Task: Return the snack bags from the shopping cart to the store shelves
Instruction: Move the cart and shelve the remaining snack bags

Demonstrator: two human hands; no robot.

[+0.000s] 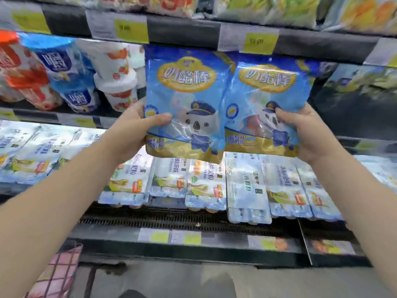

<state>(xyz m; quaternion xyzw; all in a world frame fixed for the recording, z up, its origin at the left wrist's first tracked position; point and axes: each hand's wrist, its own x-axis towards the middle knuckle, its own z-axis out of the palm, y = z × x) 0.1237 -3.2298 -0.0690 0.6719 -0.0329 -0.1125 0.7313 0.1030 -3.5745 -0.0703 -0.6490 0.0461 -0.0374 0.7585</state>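
Note:
Two blue snack bags with a cartoon koala in a police cap are held up side by side in front of the middle shelf. My left hand grips the lower left edge of the left blue bag, thumb on its front. My right hand grips the lower right edge of the right blue bag, thumb on the koala print. The bags' inner edges overlap slightly. Their tops reach the dark shelf rail with yellow price tags. The space behind the bags is hidden.
White, blue and red yogurt cups fill the middle shelf to the left. Flat multipacks lie on the lower shelf below the bags. A dark gap lies on the shelf at right. A pink cart corner shows at bottom left.

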